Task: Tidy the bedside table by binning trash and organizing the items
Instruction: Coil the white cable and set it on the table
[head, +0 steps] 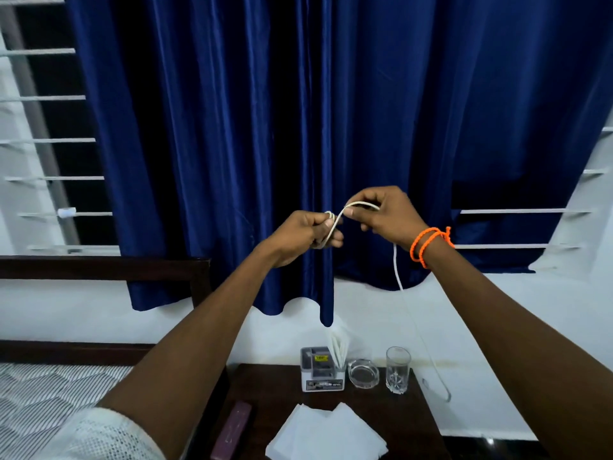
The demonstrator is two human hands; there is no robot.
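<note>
Both hands are raised in front of the blue curtain, well above the dark bedside table (398, 423). My left hand (306, 234) is shut on coiled loops of a white cable (396, 267). My right hand (386, 214), with orange threads at the wrist, pinches the same cable where it arches between the hands. From the right hand the cable hangs down past the table's right side to its end near the floor. On the table lie white paper napkins (325, 433) at the front.
At the table's back stand a small organizer box (320, 371) with white papers, a glass ashtray (363, 373) and a drinking glass (398, 370). A maroon case (234, 426) lies at the table's left edge. The bed (49, 393) is on the left.
</note>
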